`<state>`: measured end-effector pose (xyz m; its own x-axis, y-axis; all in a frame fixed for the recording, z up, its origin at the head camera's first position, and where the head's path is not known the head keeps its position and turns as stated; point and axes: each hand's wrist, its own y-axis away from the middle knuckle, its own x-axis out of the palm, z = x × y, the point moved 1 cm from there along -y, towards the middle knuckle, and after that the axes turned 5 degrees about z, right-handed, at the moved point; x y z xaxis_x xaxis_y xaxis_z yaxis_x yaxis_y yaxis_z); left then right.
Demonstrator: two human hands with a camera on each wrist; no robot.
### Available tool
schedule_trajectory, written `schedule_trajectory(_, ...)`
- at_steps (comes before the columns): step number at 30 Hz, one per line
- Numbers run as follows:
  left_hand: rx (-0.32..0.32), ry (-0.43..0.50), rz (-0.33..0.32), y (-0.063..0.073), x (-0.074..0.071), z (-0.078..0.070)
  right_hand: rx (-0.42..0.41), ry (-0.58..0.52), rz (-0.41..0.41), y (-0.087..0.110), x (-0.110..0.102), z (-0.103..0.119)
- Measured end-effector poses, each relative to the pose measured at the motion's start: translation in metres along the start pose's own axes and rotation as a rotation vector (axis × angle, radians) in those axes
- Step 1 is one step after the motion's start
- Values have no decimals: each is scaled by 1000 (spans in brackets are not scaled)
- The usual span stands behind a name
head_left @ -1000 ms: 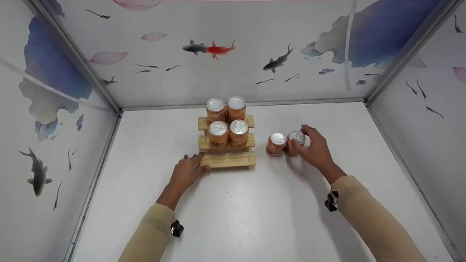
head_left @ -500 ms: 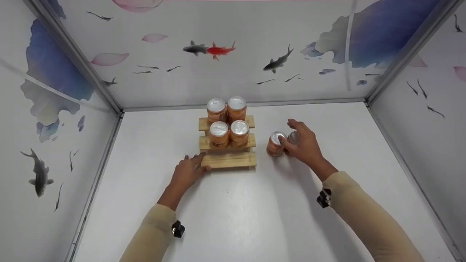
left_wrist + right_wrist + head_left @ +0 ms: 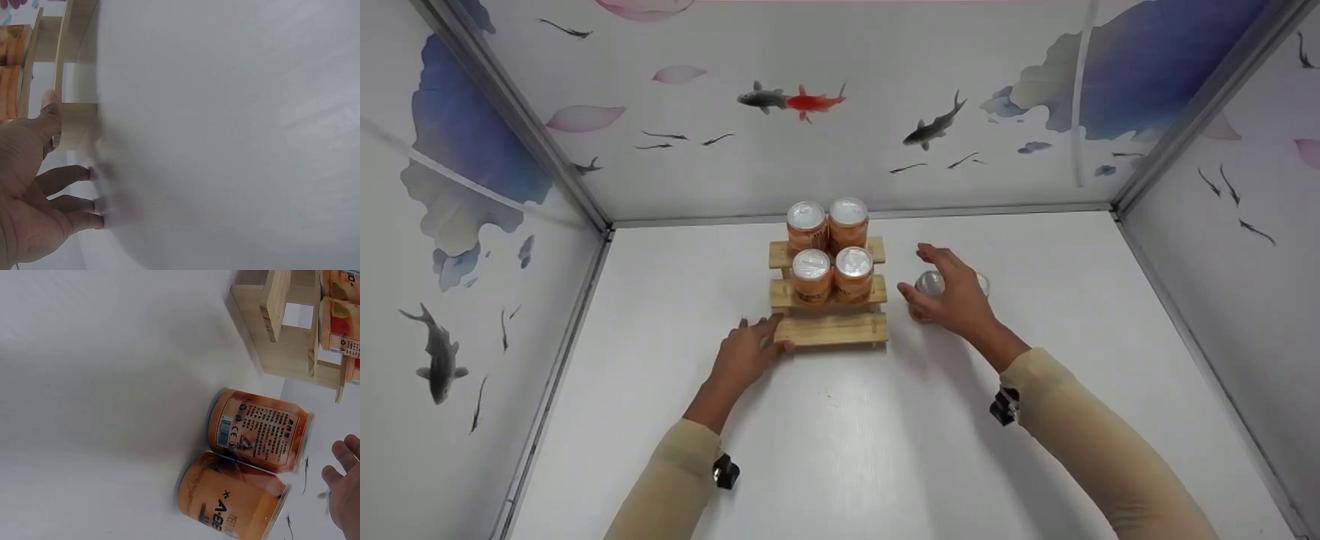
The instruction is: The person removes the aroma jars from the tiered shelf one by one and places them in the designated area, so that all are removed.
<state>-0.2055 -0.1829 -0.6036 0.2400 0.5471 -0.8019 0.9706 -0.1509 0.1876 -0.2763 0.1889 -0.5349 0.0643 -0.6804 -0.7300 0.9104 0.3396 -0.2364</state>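
Note:
A three-step wooden rack stands on the white table, with orange cans paired on its middle and top steps. My left hand pinches the left end of the bottom step. In the left wrist view its thumb lies against the board's edge and the other fingers spread toward the table. To the rack's right, my right hand hovers over two more upright cans, fingers spread and apart from them. The nearer-to-rack can and its neighbour stand side by side; in the head view the hand covers most of both.
White wall panels printed with fish and petals surround the table at the back and on both sides. The rack stands close to the back wall. Black wrist cameras sit on both sleeves.
My right hand has let go of the right-hand can and moved left, over the can nearer the rack. My left hand stays at the rack.

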Motion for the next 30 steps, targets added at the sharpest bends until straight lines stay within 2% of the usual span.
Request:
schedule_trajectory(7, -23, -10, 22, -2, -2, -5, -63, 34, 37, -5, 11, 15)
schedule_trajectory(13, -31, -30, 25, -2, -3, -6, -62, 53, 76, -9, 19, 24)
schedule_trajectory(30, -19, -45, 9, 0, 0, -2, -93, -15, 98, -12, 35, 32)
